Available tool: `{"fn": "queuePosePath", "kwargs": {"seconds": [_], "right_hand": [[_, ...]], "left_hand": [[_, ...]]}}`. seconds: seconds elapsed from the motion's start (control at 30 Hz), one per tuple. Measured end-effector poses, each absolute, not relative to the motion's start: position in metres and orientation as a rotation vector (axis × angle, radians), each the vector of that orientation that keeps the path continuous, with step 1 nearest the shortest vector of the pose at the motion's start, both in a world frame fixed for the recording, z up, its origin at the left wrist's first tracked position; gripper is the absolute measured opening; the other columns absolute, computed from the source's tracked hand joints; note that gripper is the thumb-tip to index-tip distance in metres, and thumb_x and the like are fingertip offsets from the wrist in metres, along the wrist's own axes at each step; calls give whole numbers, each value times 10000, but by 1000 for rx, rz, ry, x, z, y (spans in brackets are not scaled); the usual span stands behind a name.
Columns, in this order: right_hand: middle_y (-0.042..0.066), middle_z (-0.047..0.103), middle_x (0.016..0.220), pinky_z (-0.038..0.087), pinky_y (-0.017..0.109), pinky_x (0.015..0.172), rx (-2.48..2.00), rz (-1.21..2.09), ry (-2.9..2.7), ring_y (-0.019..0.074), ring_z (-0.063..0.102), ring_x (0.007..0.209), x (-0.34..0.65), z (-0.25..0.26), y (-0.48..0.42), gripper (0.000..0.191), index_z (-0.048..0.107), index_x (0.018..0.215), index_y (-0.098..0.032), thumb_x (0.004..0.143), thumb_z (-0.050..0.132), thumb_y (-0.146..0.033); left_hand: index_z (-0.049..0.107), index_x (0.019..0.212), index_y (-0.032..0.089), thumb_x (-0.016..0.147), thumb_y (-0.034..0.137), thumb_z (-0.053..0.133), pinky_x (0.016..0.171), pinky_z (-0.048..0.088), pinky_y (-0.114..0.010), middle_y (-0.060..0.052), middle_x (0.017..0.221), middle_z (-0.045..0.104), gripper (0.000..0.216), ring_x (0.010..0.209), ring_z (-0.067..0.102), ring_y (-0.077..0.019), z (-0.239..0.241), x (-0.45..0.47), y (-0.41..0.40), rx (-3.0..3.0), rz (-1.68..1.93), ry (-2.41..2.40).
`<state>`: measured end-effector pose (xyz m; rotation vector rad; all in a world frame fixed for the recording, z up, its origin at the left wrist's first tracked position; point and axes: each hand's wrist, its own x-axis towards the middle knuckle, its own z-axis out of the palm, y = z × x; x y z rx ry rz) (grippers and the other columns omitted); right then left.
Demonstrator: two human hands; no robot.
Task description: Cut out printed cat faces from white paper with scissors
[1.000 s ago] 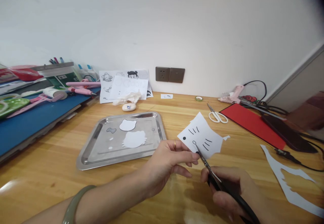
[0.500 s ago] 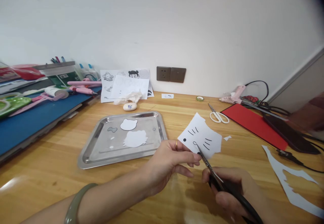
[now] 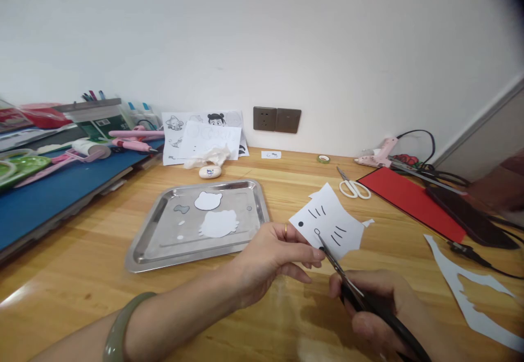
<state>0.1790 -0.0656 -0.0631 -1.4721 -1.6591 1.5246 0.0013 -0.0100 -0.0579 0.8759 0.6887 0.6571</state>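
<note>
Pale, smooth wall (image 3: 204, 34) fills the upper half of the frame, above your light-brown wood-grain table (image 3: 254, 324). Along the left edge lies a broad blue flat slab (image 3: 41, 220) carrying assorted craft supplies. Left of centre sits a shallow rectangular shiny metal tray (image 3: 141, 264), and toward the right edge a red rectangular sheet (image 3: 413, 201) lies slanted. Below that, in the lower right, is a curved, ragged white paper offcut (image 3: 470, 302). Your left hand (image 3: 278, 255), just below the centre, pinches the lower left edge of a white angular paper piece with black dots and short lines (image 3: 329, 217), which is held right of centre. Your right hand (image 3: 385, 299), at lower right, is wrapped around the handles of black-handled metal scissors (image 3: 346, 282); their tips lie against the paper's small outlined oval in view, though you cannot tell whether the blades bite. Inside the tray rest a frilly-edged white paper cutout (image 3: 219, 224) and, above it, a cat-head-shaped white paper cutout (image 3: 208, 201). White-handled scissors (image 3: 354, 189) lie beyond the held paper, and a thin gold ring (image 3: 285, 229) circles one left finger.
</note>
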Motion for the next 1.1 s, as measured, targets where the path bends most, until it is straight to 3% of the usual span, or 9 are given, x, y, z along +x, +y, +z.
{"fn": "queuePosePath", "kwargs": {"seconds": [0.67,1.1], "right_hand": [[-87,263,451,153,208,350,-1291,1531,-1631,72,200,400,184,-76,-67,502,540,681,-180,566,556,-668],[-83,273,434,127,204,354,-1325,1508,-1558,62,205,377,183,-77,-68,433,580,675,-175,514,636,-573]], "left_hand": [[655,643,97,588,118,673,486,452,-141,-12,627,597,61,550,518,-52,-55,0,-7,899,629,670],[663,636,111,592,111,666,489,441,-149,-3,623,594,44,552,506,-53,-55,-1,-7,919,625,660]]}}
